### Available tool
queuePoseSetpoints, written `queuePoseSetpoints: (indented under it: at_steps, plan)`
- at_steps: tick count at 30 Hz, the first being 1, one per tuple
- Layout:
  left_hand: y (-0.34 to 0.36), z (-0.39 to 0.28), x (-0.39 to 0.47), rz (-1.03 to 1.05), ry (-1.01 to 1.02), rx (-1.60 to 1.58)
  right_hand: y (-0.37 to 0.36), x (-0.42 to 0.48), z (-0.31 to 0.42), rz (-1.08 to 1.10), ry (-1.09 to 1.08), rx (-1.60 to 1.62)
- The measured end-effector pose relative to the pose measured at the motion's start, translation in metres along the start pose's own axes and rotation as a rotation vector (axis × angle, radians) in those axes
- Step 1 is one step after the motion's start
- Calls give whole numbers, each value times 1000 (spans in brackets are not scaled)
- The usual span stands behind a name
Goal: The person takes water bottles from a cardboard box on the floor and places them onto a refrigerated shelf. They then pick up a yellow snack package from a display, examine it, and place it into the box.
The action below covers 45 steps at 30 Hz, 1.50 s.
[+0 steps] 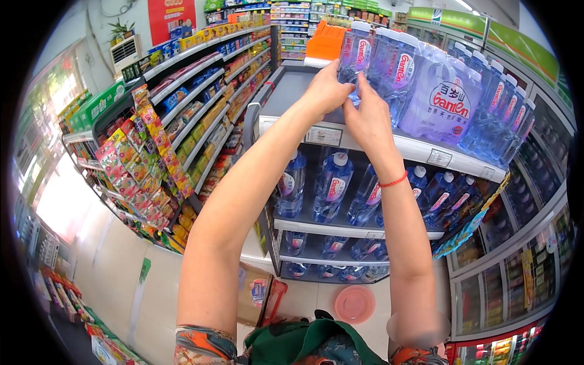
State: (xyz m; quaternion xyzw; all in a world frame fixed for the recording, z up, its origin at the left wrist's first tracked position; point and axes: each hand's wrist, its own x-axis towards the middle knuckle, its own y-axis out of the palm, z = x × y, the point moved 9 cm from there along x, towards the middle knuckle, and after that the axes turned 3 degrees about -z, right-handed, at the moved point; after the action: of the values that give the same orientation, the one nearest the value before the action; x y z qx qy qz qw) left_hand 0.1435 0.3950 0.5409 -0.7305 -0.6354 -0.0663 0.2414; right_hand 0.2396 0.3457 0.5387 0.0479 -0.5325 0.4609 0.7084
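Both my hands reach to the top shelf of a store rack. My left hand (325, 91) is at the lower left side of a Ganten water bottle (358, 50), its fingers against or close to the plastic. My right hand (369, 114), with a red cord bracelet on its wrist, is just in front of the same bottle, fingertips raised to its lower part. Whether either hand grips it is hard to see. To the right stand more blue bottles (404, 68) and a shrink-wrapped Ganten pack (445, 96). An orange box (326, 41) stands behind my left hand.
Lower shelves hold rows of water bottles (333, 187). Left is a snack rack (196, 109) with hanging candy packets (132, 173). On the floor are a pink basin (355, 305) and a cardboard box (255, 292). Glass-door coolers (506, 283) line the right.
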Motion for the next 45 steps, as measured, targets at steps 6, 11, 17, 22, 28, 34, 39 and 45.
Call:
queuePoseSetpoints:
  at_steps: [6, 11, 17, 22, 28, 34, 39, 45]
  plan:
    - [1, 0, -32, -30, 146, -82, -9, -28, 23, -28, -101, 214]
    - [8, -10, -86, 55, 224, -206, -21, -58, 34, -33, -145, 360]
    - [-18, 23, -175, -24, 61, -237, 16, -126, 52, 195, 11, 689]
    - [-37, 101, -243, -143, -168, -294, 78, -196, 48, 414, 122, 845]
    - [-80, 198, -350, -340, -379, -301, 160, -292, 69, 732, 208, 879]
    - [-91, 308, -466, -477, -698, -284, 241, -400, 60, 963, 445, 818]
    - [-93, 400, -545, -530, -902, -198, 300, -498, 38, 1057, 581, 689]
    - [-94, 493, -617, -558, -1085, -145, 350, -588, 21, 1128, 662, 532]
